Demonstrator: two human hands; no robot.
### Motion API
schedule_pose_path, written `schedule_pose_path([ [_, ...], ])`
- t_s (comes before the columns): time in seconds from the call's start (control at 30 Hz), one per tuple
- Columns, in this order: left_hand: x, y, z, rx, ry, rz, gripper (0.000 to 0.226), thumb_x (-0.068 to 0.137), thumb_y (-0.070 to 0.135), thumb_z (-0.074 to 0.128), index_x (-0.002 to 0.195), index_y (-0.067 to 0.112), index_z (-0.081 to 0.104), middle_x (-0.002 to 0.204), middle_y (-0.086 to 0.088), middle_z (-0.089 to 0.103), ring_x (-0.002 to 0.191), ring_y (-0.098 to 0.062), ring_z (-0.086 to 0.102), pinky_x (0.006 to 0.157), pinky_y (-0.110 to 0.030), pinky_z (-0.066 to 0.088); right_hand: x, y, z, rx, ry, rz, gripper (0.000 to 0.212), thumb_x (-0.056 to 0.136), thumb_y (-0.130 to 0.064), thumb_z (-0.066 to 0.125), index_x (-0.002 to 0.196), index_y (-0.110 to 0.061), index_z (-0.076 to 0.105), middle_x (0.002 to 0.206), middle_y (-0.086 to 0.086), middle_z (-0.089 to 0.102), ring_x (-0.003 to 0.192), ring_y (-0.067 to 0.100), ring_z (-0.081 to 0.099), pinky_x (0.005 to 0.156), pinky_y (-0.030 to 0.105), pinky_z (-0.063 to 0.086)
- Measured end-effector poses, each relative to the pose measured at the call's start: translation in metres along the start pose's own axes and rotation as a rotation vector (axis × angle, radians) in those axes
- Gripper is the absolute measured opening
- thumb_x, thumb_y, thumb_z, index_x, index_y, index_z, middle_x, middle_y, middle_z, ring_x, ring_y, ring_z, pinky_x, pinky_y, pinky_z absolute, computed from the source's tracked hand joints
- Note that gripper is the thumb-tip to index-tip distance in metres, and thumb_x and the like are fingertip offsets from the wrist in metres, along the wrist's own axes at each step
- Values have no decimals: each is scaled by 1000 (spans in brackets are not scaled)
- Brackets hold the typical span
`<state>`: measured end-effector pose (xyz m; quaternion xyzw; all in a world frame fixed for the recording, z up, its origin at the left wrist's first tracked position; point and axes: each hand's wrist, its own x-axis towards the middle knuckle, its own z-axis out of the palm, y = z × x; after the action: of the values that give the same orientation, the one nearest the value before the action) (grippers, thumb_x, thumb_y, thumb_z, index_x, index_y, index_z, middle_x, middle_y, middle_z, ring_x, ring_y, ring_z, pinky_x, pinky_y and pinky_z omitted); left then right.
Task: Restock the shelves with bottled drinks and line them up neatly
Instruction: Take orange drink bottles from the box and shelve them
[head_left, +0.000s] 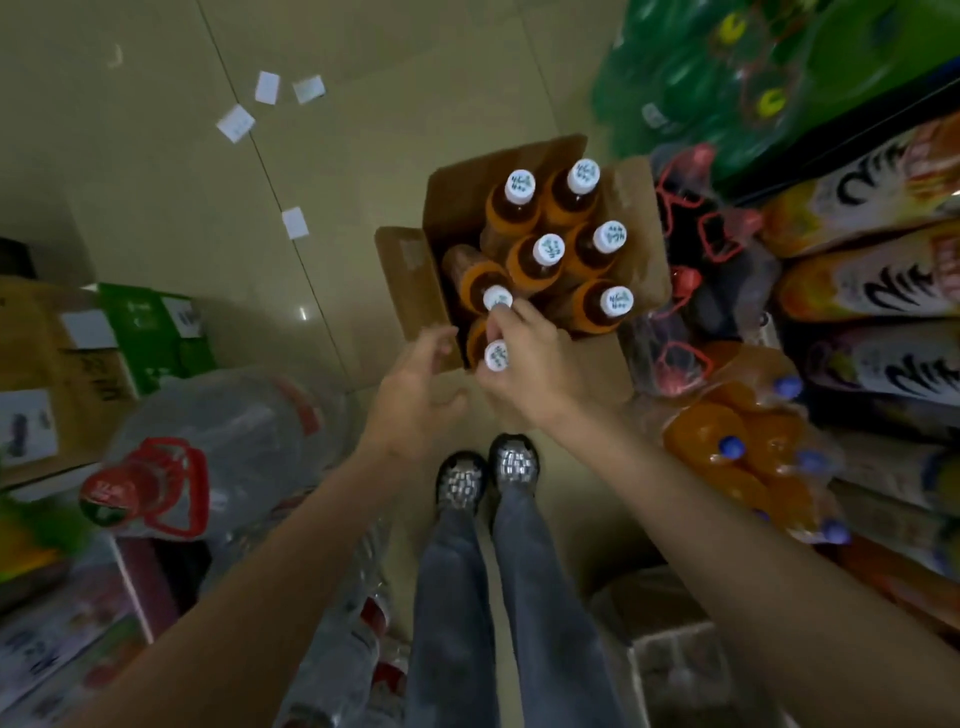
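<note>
An open cardboard box (410, 280) stands on the floor ahead of my feet. Inside it stand several orange-labelled drink bottles with white caps (545, 249). My right hand (524, 358) reaches into the near corner of the box. Its fingers close around the neck of one white-capped bottle (496, 356) and touch the cap of the bottle just behind it (497, 299). My left hand (421, 389) hovers at the box's near left edge, fingers curled and apart, holding nothing.
Shelves on the right hold lying drink bottles (872, 280), a pack of orange soda (748, 457) and green bottle packs (727, 78). A large clear water jug with a red handle (208, 447) and cartons (67, 374) stand on the left. Paper slips (267, 88) litter the tiled floor.
</note>
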<state>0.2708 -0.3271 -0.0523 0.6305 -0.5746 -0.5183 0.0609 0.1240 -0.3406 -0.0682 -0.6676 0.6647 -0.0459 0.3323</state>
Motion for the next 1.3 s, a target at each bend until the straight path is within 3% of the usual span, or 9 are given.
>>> schedule_pose_path([
  [0.13, 16, 14, 1, -130, -83, 95, 82, 53, 38, 75, 126, 35, 39, 121, 12, 53, 112, -4, 51, 95, -18, 40, -12, -23, -60, 341, 75, -103, 25, 61, -20, 75, 76, -14, 57, 78, -4, 57, 66, 12, 54, 58, 24, 45],
  [0.27, 23, 18, -13, -120, 65, 4, 66, 60, 22, 84, 115, 29, 50, 96, 17, 55, 91, -2, 52, 73, -6, 36, 9, -11, -76, 747, -20, -1, 19, 79, -23, 72, 88, -10, 62, 80, 0, 64, 68, 16, 64, 58, 31, 54],
  [0.37, 24, 0, -23, -205, 174, -160, 54, 63, 15, 80, 110, 19, 53, 94, 11, 57, 92, -10, 54, 78, -21, 43, 42, 16, -41, 438, -51, 178, 22, 95, -28, 50, 99, -10, 61, 94, 7, 65, 89, 24, 63, 73, 36, 49],
  [0.47, 22, -17, -33, -350, 275, -283, 63, 60, 17, 82, 117, 11, 55, 104, 0, 63, 102, -24, 61, 91, -42, 49, 55, 35, 9, 19, -265, 333, 28, 93, -32, 51, 105, -7, 57, 107, 16, 62, 101, 33, 58, 73, 31, 41],
  [0.57, 18, -29, -34, -335, 250, -311, 65, 56, 20, 84, 115, 19, 56, 106, -1, 63, 105, -30, 60, 92, -46, 48, 50, 28, 53, 10, -390, 475, 48, 88, -32, 59, 122, -5, 41, 122, 19, 53, 113, 37, 52, 86, 38, 44],
  [0.67, 15, -34, -32, -311, 220, -309, 67, 38, 37, 79, 101, 35, 55, 105, -1, 65, 101, -23, 62, 89, -44, 50, 50, 20, 81, 133, -253, 612, 60, 85, -24, 65, 130, -3, 30, 127, 21, 50, 116, 38, 50, 95, 41, 41],
  [0.8, 12, -25, -31, -297, 167, -271, 78, 35, 43, 72, 108, 23, 56, 103, -1, 66, 97, -21, 63, 88, -44, 51, 50, 13, 85, 290, -146, 766, 58, 81, -20, 69, 128, -3, 39, 129, 19, 49, 118, 36, 50, 96, 39, 44],
  [1.03, -18, 38, -50, -198, 57, -204, 62, 53, 21, 81, 108, 24, 53, 105, 2, 62, 102, -19, 59, 91, -40, 48, 27, -25, -37, 231, 87, 604, 59, 74, -36, 70, 122, -10, 46, 123, 13, 55, 116, 33, 51, 89, 37, 44],
  [1.3, -74, 187, -56, -119, -75, 35, 70, 44, 32, 77, 111, 24, 54, 109, -2, 63, 106, -22, 58, 98, -37, 44, -128, -35, -222, 2, 160, 478, 50, 71, -27, 72, 114, -10, 52, 118, 17, 48, 104, 36, 52, 73, 34, 41],
])
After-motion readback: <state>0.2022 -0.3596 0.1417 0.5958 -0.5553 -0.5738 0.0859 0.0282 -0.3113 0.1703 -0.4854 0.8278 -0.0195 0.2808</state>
